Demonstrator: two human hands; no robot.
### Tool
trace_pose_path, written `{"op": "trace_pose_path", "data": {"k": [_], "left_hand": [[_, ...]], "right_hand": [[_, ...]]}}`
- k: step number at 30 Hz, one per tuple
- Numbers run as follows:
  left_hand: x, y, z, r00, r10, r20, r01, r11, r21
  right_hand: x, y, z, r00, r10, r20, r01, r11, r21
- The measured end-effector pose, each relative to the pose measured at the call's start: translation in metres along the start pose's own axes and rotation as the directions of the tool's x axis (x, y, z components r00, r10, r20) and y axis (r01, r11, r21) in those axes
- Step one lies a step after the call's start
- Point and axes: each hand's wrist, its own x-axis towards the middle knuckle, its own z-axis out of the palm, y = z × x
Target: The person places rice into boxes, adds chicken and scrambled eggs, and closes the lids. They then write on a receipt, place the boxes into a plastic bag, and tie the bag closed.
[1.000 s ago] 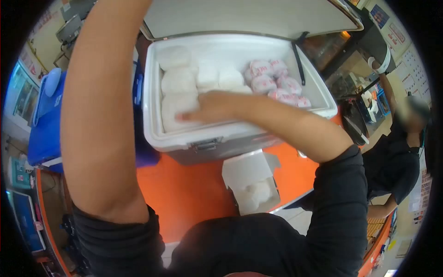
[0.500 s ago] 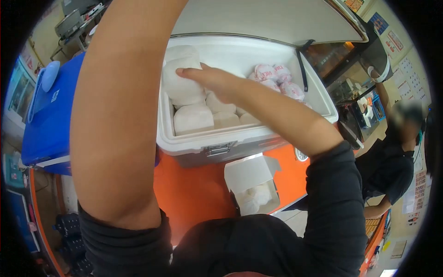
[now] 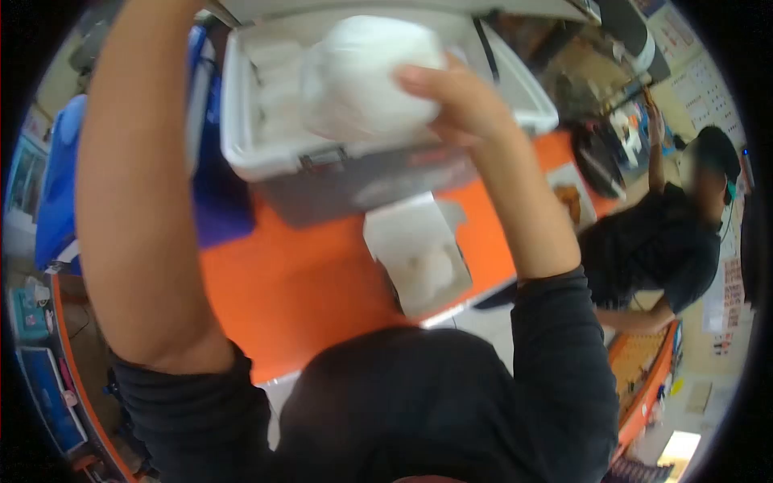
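My right hand [image 3: 463, 97] is closed on a white wrapped bundle [image 3: 366, 76], thumb on its near side. The bundle is up above the front wall of the cooler [image 3: 306, 193], blurred by motion. More white wrapped bundles [image 3: 278, 72] lie inside the cooler at the left. My left arm [image 3: 145, 185] reaches up past the top edge, so its hand is out of view. The raised cooler lid [image 3: 419, 6] shows along the top. Below the cooler, an open white carton [image 3: 419, 258] holds something white on the orange table [image 3: 274, 282].
A blue cooler [image 3: 60, 193] stands at the left. On the right are a black round object [image 3: 597, 161] and a white container with brown food [image 3: 570, 197]. A person in black [image 3: 668, 241] stands at the right, one arm raised.
My right hand has lifted the wrapped bundle out of the cooler, toward me and to the right. The view has shifted, and the cooler now sits higher in it.
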Motion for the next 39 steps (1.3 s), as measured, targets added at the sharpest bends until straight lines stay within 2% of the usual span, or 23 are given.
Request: {"op": "trace_pose_path", "data": {"k": [2, 4, 5, 6, 9, 10, 13, 14, 16, 17, 18, 19, 21, 22, 24, 25, 27, 28, 30, 32, 34, 36, 39], "left_hand": [[-0.031, 0.036, 0.003, 1.000, -0.005, -0.011, 0.005, 0.999, 0.036], [-0.064, 0.065, 0.011, 0.994, -0.106, -0.014, 0.106, 0.981, 0.163], [-0.080, 0.073, 0.013, 0.993, -0.118, -0.001, 0.116, 0.973, 0.199], [-0.101, 0.072, 0.015, 0.996, -0.057, 0.068, 0.045, 0.985, 0.165], [-0.155, 0.117, 0.021, 0.988, -0.131, 0.086, 0.131, 0.991, 0.007], [-0.170, 0.124, 0.025, 0.982, -0.166, 0.090, 0.169, 0.985, -0.032], [-0.204, 0.147, 0.013, 0.940, -0.340, 0.013, 0.338, 0.929, -0.154], [-0.220, 0.156, 0.006, 0.945, -0.320, 0.071, 0.327, 0.913, -0.244], [-0.265, 0.180, 0.010, 0.950, -0.211, 0.232, 0.301, 0.822, -0.484], [-0.293, 0.210, 0.016, 0.871, -0.235, 0.431, 0.454, 0.721, -0.524], [-0.323, 0.240, 0.020, 0.733, -0.215, 0.646, 0.607, 0.636, -0.476], [-0.359, 0.268, 0.034, 0.623, -0.181, 0.761, 0.724, 0.503, -0.472], [-0.379, 0.311, 0.046, 0.167, -0.025, 0.986, 0.959, 0.238, -0.156], [-0.385, 0.324, 0.056, 0.112, 0.027, 0.993, 0.975, 0.191, -0.115], [-0.396, 0.346, 0.071, 0.000, 0.140, 0.990, 0.994, 0.112, -0.016], [-0.403, 0.352, 0.078, 0.051, 0.126, 0.991, 0.989, 0.128, -0.068], [-0.411, 0.357, 0.086, 0.161, 0.102, 0.982, 0.969, 0.174, -0.177], [-0.398, 0.353, 0.081, 0.058, 0.152, 0.987, 0.992, 0.099, -0.074], [-0.359, 0.345, 0.063, -0.109, 0.274, 0.956, 0.993, -0.013, 0.117], [-0.381, 0.351, 0.071, 0.016, 0.201, 0.980, 0.986, -0.166, 0.018], [-0.396, 0.350, 0.076, 0.003, 0.222, 0.975, 0.996, -0.091, 0.017], [-0.396, 0.371, 0.050, 0.080, 0.132, 0.988, 0.982, -0.181, -0.055], [-0.380, 0.427, -0.005, 0.140, 0.161, 0.977, 0.932, -0.356, -0.075]], "right_hand": [[-0.063, 0.026, -0.039, 0.993, -0.012, 0.114, -0.003, 0.992, 0.127], [-0.128, 0.065, -0.061, 0.990, 0.137, -0.036, -0.135, 0.990, 0.047], [-0.154, 0.086, -0.063, 0.967, 0.235, -0.099, -0.220, 0.965, 0.146], [-0.178, 0.119, -0.071, 0.913, 0.375, -0.162, -0.335, 0.914, 0.227], [-0.219, 0.217, -0.064, 0.696, 0.612, -0.375, -0.495, 0.788, 0.366], [-0.220, 0.220, -0.053, 0.642, 0.610, -0.465, -0.655, 0.751, 0.081], [-0.226, 0.225, -0.063, 0.718, 0.525, -0.457, -0.537, 0.835, 0.117], [-0.230, 0.225, -0.071, 0.761, 0.458, -0.460, -0.475, 0.876, 0.087], [-0.232, 0.214, -0.081, 0.705, 0.473, -0.528, -0.522, 0.850, 0.064], [-0.233, 0.211, -0.087, 0.673, 0.479, -0.563, -0.549, 0.834, 0.053], [-0.236, 0.223, -0.100, 0.676, 0.441, -0.590, -0.687, 0.666, -0.290], [-0.238, 0.223, -0.098, 0.644, 0.396, -0.654, -0.748, 0.504, -0.431], [-0.238, 0.222, -0.092, 0.605, 0.268, -0.750, -0.791, 0.091, -0.605], [-0.248, 0.231, -0.100, 0.697, 0.187, -0.692, -0.716, 0.155, -0.680], [-0.254, 0.222, -0.104, 0.656, 0.238, -0.716, -0.745, 0.054, -0.665], [-0.257, 0.218, -0.106, 0.636, 0.262, -0.726, -0.754, 0.007, -0.657], [-0.264, 0.253, -0.127, 0.720, 0.397, -0.569, -0.631, 0.032, -0.775], [-0.266, 0.262, -0.136, 0.748, 0.442, -0.495, -0.573, 0.054, -0.818], [-0.268, 0.253, -0.127, 0.761, 0.390, -0.518, -0.614, 0.175, -0.770], [-0.292, 0.322, -0.158, 0.927, 0.121, -0.354, -0.373, 0.362, -0.854], [-0.319, 0.305, -0.138, 0.896, 0.022, -0.444, -0.396, 0.494, -0.775], [-0.353, 0.289, -0.121, 0.831, 0.010, -0.556, -0.494, 0.471, -0.731], [-0.445, 0.260, -0.100, 0.775, -0.024, -0.632, -0.496, 0.596, -0.631]]}}
